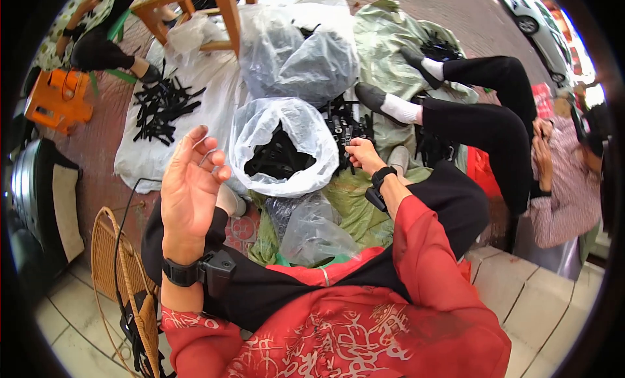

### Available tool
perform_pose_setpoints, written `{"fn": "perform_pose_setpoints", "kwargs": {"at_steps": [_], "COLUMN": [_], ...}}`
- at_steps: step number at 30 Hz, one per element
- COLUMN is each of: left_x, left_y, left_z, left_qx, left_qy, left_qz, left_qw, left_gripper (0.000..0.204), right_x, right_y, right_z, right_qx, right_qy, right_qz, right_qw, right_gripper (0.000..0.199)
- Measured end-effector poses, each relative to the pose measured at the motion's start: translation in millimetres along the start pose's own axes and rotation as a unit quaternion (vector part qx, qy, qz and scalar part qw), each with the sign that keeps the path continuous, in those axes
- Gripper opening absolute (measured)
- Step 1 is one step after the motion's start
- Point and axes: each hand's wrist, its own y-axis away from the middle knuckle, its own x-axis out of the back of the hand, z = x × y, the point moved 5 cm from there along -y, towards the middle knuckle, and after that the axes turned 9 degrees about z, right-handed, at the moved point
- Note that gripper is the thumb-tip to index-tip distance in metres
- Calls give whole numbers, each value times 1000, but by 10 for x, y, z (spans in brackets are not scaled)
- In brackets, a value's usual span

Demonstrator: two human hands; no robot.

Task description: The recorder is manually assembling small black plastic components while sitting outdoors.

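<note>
My left hand (187, 194) is raised left of an opened white plastic bag (323, 140), its palm up and its fingers loosely bent and apart. A thin pale curved line shows among those fingers, too small to name. Right of the bag, my right hand (366, 155) is closed, thumb and fingers pinching a small black strip (347, 143) above a heap of similar black pieces (359, 123). Inside the bag lie many dark pieces (278, 153). The fingertips of the right hand partly hide what they grip.
A second filled clear bag (293, 62) stands behind. Black strips (168, 108) lie on a white sheet (218, 85) at left. Around are a wooden stool (224, 16), an orange stool (57, 99), a wicker chair (111, 261) and two seated people, one's legs (469, 114) reaching in from the right.
</note>
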Motion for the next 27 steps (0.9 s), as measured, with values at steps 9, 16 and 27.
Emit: {"fn": "perform_pose_setpoints", "kwargs": {"at_steps": [9,16,27], "left_x": [-121,-171,39], "left_y": [-171,-117,14], "left_z": [-72,34,-3], "left_qx": [57,25,48], "left_qy": [-64,-33,-5], "left_qz": [44,23,46], "left_qw": [995,999,998], "left_gripper": [30,30,29], "right_x": [25,-841,-2049], "right_y": [-253,802,406], "right_z": [90,-851,-77], "right_qx": [51,154,293], "right_qy": [-133,-39,256], "right_qz": [153,-227,-222], "right_qw": [978,961,894], "right_gripper": [19,21,44]}}
